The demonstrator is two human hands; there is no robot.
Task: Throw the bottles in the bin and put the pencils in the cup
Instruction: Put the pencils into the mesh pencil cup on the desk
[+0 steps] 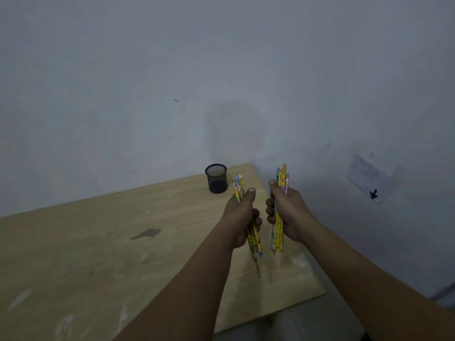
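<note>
A black mesh cup (217, 178) stands upright near the far right corner of the wooden table (86, 242). My left hand (240, 212) is closed around a bunch of yellow and blue pencils (254, 238), held above the table just in front of the cup. My right hand (288, 210) grips a second bunch of pencils (281, 175), upright, to the right of the cup and over the table's right edge. No bottles or bin are in view.
A grey wall (172, 70) rises behind the table and along its right side. A pale paper with a black arrow mark (369, 179) sticks to the right wall. A dark stain (146, 233) marks the tabletop.
</note>
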